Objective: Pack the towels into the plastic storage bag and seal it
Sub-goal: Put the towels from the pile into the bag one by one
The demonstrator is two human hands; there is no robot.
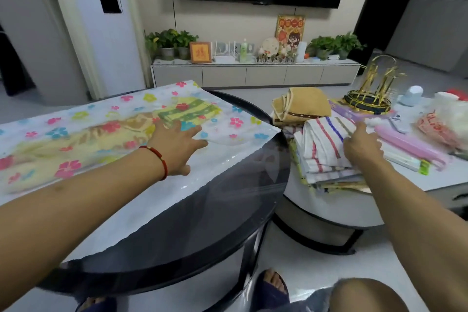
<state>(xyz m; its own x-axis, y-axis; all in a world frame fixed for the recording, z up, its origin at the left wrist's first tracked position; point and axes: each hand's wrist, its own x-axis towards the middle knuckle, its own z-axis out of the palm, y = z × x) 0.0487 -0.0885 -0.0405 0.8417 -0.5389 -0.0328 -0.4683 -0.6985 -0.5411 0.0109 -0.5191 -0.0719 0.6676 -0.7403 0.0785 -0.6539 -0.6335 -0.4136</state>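
A flower-printed plastic storage bag (pixel 228 109) lies flat across the round black glass table (pixel 228 210). Yellow and green towels (pixel 187 111) show through it. My left hand (pixel 177 144), with a red bracelet at the wrist, rests flat on the bag with the fingers spread. A pile of folded towels (pixel 321 149) sits on the white table to the right, topped by a white towel with red and blue stripes. My right hand (pixel 359 144) touches that striped towel at its right edge, fingers curled; whether it grips is unclear. A tan folded towel (pixel 301 106) lies behind the pile.
The white low table (pixel 342 215) also carries a gold wire rack (pixel 372 94), pink and purple flat packages (pixel 410 144) and crumpled plastic bags (pixel 445 119). A TV cabinet with plants stands at the far wall. My feet in sandals and my knee show at the bottom.
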